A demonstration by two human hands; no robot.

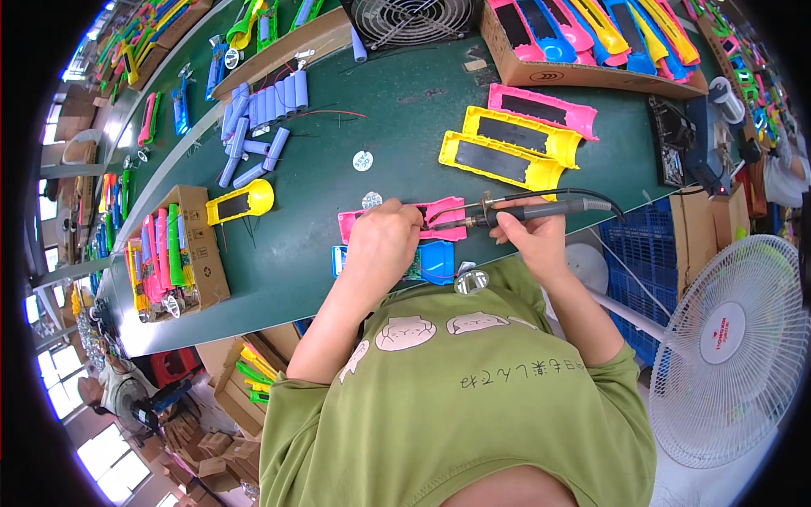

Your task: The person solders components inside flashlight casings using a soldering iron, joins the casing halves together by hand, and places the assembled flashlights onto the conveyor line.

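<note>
My right hand [532,237] grips a black soldering iron [541,211], its tip pointing left onto a pink plastic shell [446,215] lying on the green table [405,101]. My left hand [384,237] rests on the same pink shell, fingers closed around a small part I cannot make out. A blue shell [438,260] with a small circuit board lies just below the hands, near the table's front edge.
Two yellow shells [507,148] and a pink shell [545,108] lie beyond. Several lilac battery cells [262,110], a yellow shell [241,201], boxes of coloured shells [173,253], [591,42], a desk fan [410,19], a floor fan [731,338].
</note>
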